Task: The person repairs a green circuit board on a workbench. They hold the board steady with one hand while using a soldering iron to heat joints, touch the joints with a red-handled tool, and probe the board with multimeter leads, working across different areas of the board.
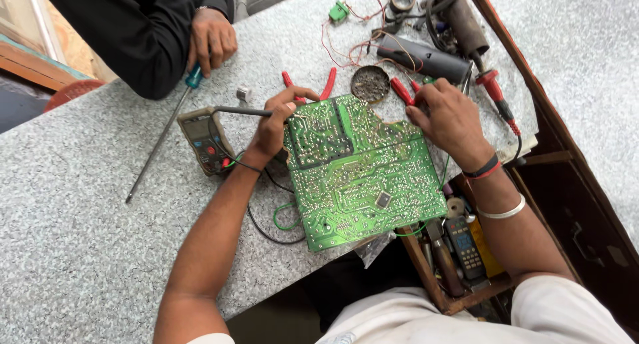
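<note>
A circuit board (363,171) lies on the table (86,237). A multimeter (205,139) sits left of it, a screwdriver (162,139) farther left. A round tin (370,83) lies just beyond the board, pliers (309,87) to the tin's left.

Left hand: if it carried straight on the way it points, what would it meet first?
Probably the red-handled pliers lying just past the left hand, beyond the circuit board's top edge; depth is hard to judge from above.

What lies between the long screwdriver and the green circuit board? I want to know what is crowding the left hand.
In the head view, a multimeter lies between the screwdriver and the circuit board, beside the left hand.
</note>
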{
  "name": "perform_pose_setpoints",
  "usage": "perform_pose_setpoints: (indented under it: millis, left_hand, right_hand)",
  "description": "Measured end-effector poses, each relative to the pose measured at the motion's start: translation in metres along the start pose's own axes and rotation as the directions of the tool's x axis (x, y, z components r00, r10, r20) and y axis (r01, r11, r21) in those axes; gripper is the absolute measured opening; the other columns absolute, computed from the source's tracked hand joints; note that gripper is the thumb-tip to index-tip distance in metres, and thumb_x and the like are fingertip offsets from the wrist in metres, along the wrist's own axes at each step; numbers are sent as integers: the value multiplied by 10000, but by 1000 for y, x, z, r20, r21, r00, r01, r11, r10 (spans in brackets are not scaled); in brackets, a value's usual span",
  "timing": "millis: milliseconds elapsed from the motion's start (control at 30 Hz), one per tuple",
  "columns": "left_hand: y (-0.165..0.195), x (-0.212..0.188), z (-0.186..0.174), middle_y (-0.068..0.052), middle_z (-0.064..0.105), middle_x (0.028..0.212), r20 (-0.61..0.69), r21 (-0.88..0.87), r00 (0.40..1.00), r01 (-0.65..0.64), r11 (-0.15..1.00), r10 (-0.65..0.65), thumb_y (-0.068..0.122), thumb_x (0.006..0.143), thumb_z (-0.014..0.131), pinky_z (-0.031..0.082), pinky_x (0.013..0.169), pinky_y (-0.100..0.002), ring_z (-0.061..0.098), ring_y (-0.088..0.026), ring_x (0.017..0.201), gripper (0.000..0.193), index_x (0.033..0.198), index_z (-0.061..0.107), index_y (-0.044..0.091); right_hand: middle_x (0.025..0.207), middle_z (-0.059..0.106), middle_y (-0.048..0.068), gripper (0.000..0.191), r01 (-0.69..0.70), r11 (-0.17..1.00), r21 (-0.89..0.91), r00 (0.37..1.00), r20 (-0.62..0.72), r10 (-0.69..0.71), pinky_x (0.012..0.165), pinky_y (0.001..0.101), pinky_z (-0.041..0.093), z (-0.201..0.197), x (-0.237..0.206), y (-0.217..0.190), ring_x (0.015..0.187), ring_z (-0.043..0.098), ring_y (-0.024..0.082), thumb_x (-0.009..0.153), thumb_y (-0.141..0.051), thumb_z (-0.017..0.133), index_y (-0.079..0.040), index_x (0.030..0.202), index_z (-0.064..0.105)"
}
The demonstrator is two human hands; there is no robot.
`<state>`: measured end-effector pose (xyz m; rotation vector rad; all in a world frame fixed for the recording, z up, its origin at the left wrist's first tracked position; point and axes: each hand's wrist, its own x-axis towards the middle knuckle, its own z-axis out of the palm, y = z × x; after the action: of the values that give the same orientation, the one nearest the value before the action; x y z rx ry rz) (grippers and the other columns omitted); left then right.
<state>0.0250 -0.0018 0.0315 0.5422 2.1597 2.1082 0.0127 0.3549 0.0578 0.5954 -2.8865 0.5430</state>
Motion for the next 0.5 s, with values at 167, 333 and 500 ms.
perform_pose_setpoints:
  millis: [167, 333, 500]
  left_hand:
    - [-4, 2, -2, -48, 644, 957, 2, 10, 999, -35, 999, 35, 360, 935, 414, 437, 852, -280, 538, -118, 898, 512, 1158, 663, -28]
    - [-7, 5, -3, -50, 646, 965, -11, 26, 998, -58, 998, 58, 334, 944, 402, 441, 840, -283, 544, -111, 890, 495, 1157, 668, -25]
    - [-8, 7, -5, -50, 642, 889, -1, -4, 1000, 9, 1000, -9, 334, 928, 394, 443, 769, -285, 540, -104, 808, 504, 1155, 673, -19]
  right_hand:
    - [958, 595, 125, 266, 21, 999, 48, 998, -66, -17, 737, 472, 503, 13, 6, 3, 869, 630, 350, 966, -301, 736, -56, 966, 632]
    - [909, 594, 125, 245, 7, 998, 70, 993, -116, 1, 705, 469, 495, 14, 7, -3, 846, 629, 342, 949, -286, 733, -57, 937, 647]
    - [883, 598, 112, 237, -15, 993, 116, 990, -136, 31, 690, 461, 494, 10, 7, -8, 816, 631, 322, 938, -280, 730, -55, 911, 662]
